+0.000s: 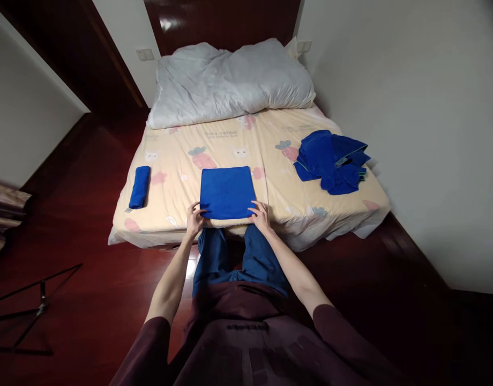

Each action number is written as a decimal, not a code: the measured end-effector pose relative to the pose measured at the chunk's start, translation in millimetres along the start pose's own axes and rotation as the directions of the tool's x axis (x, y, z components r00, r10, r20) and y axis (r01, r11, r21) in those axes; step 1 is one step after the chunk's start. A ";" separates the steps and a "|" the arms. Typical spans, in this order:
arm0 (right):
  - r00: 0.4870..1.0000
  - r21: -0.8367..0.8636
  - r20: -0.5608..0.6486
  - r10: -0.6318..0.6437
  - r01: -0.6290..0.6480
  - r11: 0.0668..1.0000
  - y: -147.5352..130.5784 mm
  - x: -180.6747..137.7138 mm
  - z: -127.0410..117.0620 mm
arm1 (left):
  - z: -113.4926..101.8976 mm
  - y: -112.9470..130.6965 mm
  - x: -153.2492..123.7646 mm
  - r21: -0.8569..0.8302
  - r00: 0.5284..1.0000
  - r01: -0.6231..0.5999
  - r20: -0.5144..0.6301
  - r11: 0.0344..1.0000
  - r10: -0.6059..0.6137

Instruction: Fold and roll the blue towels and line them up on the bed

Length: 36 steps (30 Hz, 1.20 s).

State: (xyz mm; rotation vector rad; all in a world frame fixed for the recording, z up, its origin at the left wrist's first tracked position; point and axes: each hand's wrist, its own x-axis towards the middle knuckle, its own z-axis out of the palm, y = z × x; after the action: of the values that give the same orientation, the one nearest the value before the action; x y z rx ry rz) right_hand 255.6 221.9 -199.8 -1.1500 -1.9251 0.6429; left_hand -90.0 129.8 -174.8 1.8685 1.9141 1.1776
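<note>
A blue towel [228, 192] lies flat as a near-square on the bed's front part, right before me. My left hand [195, 220] grips its near left corner, fingers bent over the edge. At the near right corner my right hand [260, 216] has hold of the same towel, thumb and fingers at its edge. Left of them a rolled blue towel [140, 186] lies by itself, a small pale tag at its near end. To the right, a crumpled heap of blue cloth [330, 161] with thin green edging rests on the sheet.
The bed [170, 155] has a yellow sheet with carrot and rabbit prints. A bunched white quilt [234, 80] covers its head end, against a dark headboard [226, 21]. Black stand legs [41, 305] are on the red floor at left. A wall [411, 134] runs along the right.
</note>
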 end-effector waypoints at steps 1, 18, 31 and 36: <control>0.998 0.035 0.056 -0.032 0.030 0.999 2.3 1.6 0.8 | -0.8 -2.2 2.0 -0.015 0.999 -0.029 0.034 0.999 0.030; 0.950 0.364 0.044 0.309 -0.303 0.881 18.4 6.1 0.9 | -2.4 -4.3 2.7 -0.144 0.951 0.295 0.143 0.945 -0.275; 0.926 0.408 0.122 0.357 -0.375 0.832 27.9 4.5 -6.9 | -4.4 -24.6 -5.6 -0.336 0.890 0.425 0.323 0.841 -0.321; 0.923 0.433 0.074 0.377 -0.371 0.821 25.9 9.6 -4.7 | -0.4 -23.1 -11.2 -0.360 0.900 0.429 0.245 0.828 -0.360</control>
State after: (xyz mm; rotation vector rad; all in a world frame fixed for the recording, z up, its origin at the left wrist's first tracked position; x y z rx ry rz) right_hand 269.4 242.5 -212.9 -1.2314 -1.4325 1.2123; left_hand -105.5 122.3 -193.9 1.2329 1.6895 1.1292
